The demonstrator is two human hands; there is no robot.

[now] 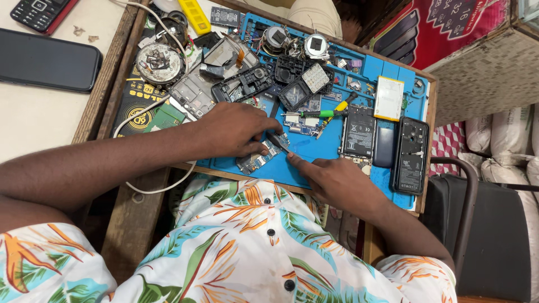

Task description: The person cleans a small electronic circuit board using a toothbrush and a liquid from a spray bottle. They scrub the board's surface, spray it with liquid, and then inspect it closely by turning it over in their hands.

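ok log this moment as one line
left hand: pressing small circuit board onto blue mat | right hand: forefinger on mat beside board | nearby: green-handled screwdriver, black phone shell

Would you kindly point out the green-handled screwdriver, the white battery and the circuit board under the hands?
Screwdriver point(317, 113), head view, green handle.
White battery point(388, 98), head view, middle of its face.
Circuit board point(255, 161), head view, exposed lower end.
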